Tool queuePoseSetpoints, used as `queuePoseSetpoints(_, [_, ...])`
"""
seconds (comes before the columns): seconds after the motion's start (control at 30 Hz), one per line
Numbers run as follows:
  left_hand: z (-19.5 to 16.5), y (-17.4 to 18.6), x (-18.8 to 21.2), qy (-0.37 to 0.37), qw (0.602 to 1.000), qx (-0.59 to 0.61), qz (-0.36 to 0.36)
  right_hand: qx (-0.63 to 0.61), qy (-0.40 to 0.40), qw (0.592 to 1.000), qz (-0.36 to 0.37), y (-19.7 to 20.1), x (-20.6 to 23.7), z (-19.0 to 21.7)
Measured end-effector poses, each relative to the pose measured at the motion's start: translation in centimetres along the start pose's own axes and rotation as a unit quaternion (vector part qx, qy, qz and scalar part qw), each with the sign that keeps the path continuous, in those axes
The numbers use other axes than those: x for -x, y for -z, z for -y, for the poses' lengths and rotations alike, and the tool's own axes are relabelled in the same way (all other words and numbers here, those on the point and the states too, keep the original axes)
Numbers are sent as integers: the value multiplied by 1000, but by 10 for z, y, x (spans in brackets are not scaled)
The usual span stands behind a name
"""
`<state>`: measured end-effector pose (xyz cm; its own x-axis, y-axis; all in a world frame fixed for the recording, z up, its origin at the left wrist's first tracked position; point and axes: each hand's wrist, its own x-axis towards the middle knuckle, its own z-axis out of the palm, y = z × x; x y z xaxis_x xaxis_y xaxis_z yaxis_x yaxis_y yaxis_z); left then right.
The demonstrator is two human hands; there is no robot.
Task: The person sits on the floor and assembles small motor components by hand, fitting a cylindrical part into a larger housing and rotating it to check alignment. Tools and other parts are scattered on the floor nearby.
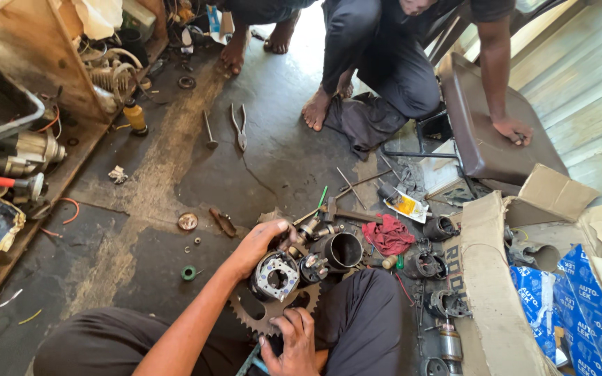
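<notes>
**Sprocket and motor end plate being held over the lap**

Sprocket (271,315), a toothed steel ring, is resting between the person's knees above the dark floor (141,230), with a round silver end plate (274,276) sitting on it. Going from the left, a yellow-capped bottle (135,115) is standing by the wooden shelf (43,63), and pliers (239,126) are lying further along the floor. A black metal cylinder (341,251) is lying just right of the plate, a red rag (389,235) beside it, then a small yellow packet (403,204). Torn brown cardboard (485,278) and blue printed bags (580,306) are filling the right edge.

The left hand (258,245) is curling its fingers over the plate's top edge. The right hand (291,341) is pinching the sprocket's lower rim, fingers pressed together.
</notes>
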<state>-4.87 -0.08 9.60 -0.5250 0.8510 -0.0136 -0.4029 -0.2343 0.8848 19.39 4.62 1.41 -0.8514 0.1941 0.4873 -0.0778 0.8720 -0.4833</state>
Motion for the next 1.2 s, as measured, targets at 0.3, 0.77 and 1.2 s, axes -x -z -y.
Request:
queuePoseSetpoints(0.3, [-10,-2,6,3,993,94,69,-2,-24,1000,10,-9,7,-11])
queuePoseSetpoints(0.77, [0,3,1,-33,999,8,39,1,-33,999,15,-13,12,-14])
queuePoseSetpoints(1.2, [-3,3,1,-30,999,-35,29,2,-37,999,6,-36,29,-40])
